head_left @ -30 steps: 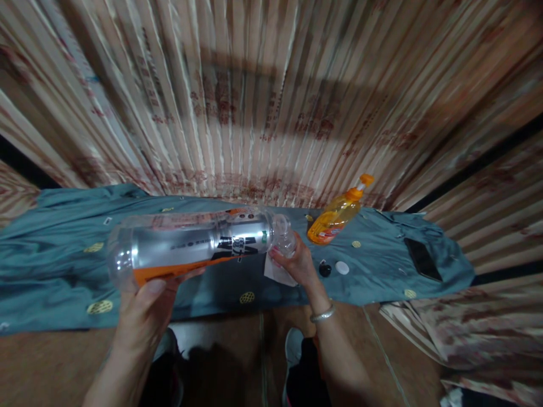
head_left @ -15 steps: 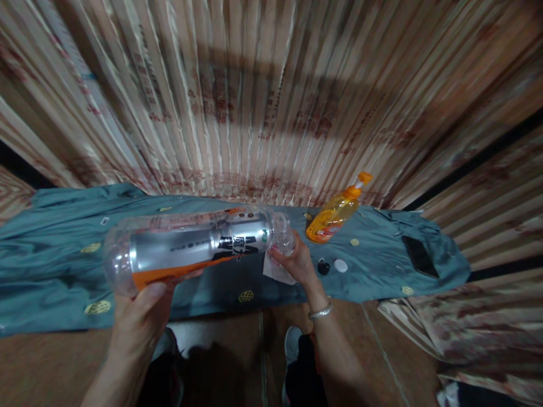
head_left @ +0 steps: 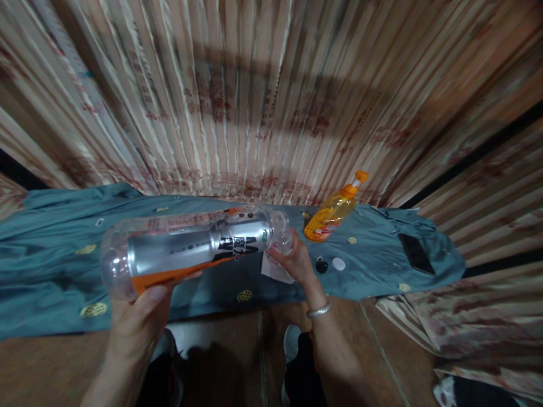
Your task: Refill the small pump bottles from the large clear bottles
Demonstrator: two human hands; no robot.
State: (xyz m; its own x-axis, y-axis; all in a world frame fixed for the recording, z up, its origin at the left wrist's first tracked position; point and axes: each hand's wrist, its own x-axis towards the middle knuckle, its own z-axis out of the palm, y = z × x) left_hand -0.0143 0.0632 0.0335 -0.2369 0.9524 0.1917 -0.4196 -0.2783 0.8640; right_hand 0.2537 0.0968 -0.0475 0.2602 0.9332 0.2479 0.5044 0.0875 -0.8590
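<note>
A large clear plastic bottle (head_left: pixel 190 249) with a silver and orange label lies nearly level above the cloth. My left hand (head_left: pixel 142 316) is closed around its underside near the left end, thumb on the front. At the bottle's right end, my right hand (head_left: pixel 294 257) is closed around a small clear plastic piece (head_left: pixel 280 229). Whether that piece is a separate small container or the bottle's own neck, I cannot tell. Below the right fingers is a white tissue-like sheet (head_left: pixel 275 270); whether the hand touches it is unclear.
A teal cloth (head_left: pixel 207 299) covers the narrow surface. A yellow pump bottle (head_left: pixel 331 217) stands behind my right hand. To the right are a black cap (head_left: pixel 321 265), a white cap (head_left: pixel 338 264) and a dark phone (head_left: pixel 416 253). A pleated curtain (head_left: pixel 237 113) hangs behind.
The whole view has shifted very slightly. Both hands keep the same hold, and the large bottle stays almost level in the same place.
</note>
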